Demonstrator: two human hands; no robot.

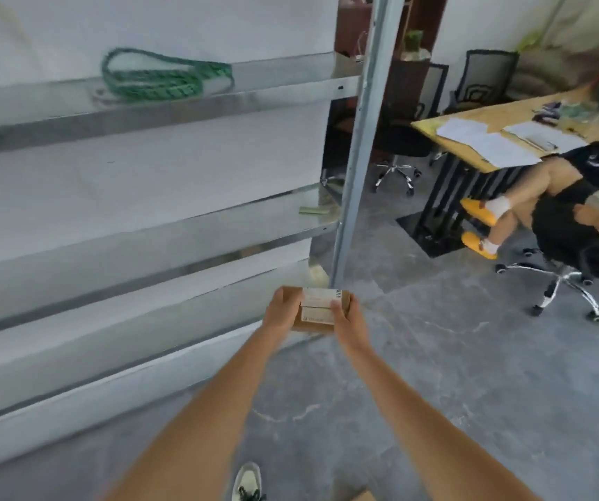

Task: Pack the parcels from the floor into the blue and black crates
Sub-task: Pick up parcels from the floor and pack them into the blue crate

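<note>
A small brown cardboard parcel [321, 308] with a white label is held between the left hand [280, 312] and right hand [349, 321].
Clasped at its two ends above the floor, it is judged light and stiff, best gripped by its short sides.

I see a matt brown cardboard parcel [321, 309] with a white paper label. The shelving [167, 103] looks like dull galvanised metal; a braided green rope [160, 75] lies on it. The floor [471, 356] is smooth grey concrete, the desk [500, 115] pale wood.
</note>
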